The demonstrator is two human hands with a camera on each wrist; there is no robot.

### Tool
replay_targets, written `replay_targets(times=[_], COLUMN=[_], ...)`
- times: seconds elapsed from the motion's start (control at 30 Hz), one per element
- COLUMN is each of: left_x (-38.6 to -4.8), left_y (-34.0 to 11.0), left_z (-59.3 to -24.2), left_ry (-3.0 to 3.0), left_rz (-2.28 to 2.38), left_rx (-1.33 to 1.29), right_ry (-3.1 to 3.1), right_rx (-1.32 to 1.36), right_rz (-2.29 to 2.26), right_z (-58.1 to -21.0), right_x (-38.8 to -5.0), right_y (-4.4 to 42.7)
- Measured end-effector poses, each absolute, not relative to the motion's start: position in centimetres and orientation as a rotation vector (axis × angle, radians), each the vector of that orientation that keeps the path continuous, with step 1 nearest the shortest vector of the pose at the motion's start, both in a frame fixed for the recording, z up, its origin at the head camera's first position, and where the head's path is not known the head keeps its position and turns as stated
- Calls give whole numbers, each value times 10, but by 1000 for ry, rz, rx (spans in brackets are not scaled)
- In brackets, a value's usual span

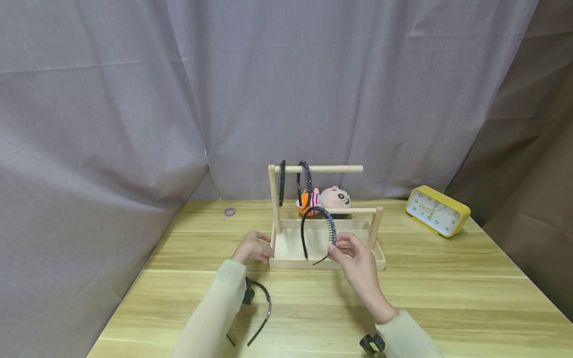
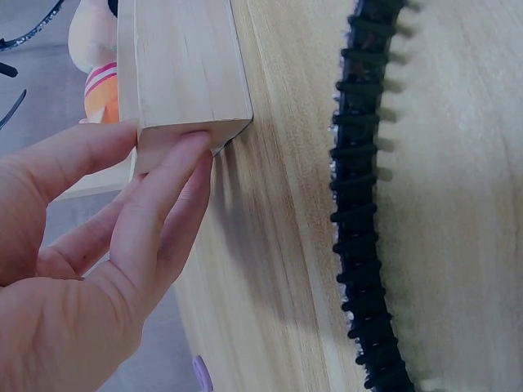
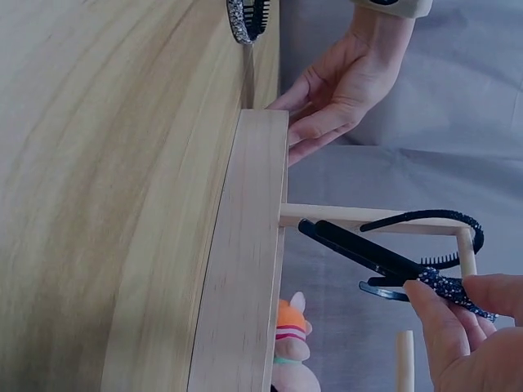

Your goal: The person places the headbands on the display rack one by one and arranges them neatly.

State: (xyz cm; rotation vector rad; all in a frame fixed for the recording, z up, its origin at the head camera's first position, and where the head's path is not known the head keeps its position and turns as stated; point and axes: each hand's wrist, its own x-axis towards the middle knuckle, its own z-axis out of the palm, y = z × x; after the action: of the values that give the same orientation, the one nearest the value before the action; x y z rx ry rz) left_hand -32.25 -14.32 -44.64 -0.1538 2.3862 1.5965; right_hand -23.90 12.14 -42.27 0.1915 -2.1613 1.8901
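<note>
My right hand (image 1: 358, 261) pinches a black headband (image 1: 332, 226) with comb teeth and a sparkly purple-blue side, near one end. The headband stands upright in front of the lower bar of a wooden stand (image 1: 327, 265). In the right wrist view its glitter part (image 3: 441, 286) lies between thumb and fingers. My left hand (image 1: 256, 247) grips the left end of the stand's tray, its fingertips (image 2: 192, 143) on the end wall. Two dark headbands, one at the left post (image 1: 281, 184) and one beside it (image 1: 306, 174), hang on the upper bar.
Another dark headband (image 1: 267, 303) lies on the table by my left forearm. Behind the stand lies a plush doll (image 1: 333, 199). A purple hair tie (image 1: 230, 212) is at the back left, and a yellow alarm clock (image 1: 436, 211) stands at the right. Grey cloth hangs behind.
</note>
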Motion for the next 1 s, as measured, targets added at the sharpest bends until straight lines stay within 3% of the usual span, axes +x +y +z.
replay_targets(times=[1.0], left_x=[-321], left_y=[-143], left_z=[-444], left_ry=[2392], left_rz=[1581], left_rx=[-145], right_ry=[-2081], right_rx=[110], right_rz=[1836], right_z=[-433], right_x=[-256], right_y=[130])
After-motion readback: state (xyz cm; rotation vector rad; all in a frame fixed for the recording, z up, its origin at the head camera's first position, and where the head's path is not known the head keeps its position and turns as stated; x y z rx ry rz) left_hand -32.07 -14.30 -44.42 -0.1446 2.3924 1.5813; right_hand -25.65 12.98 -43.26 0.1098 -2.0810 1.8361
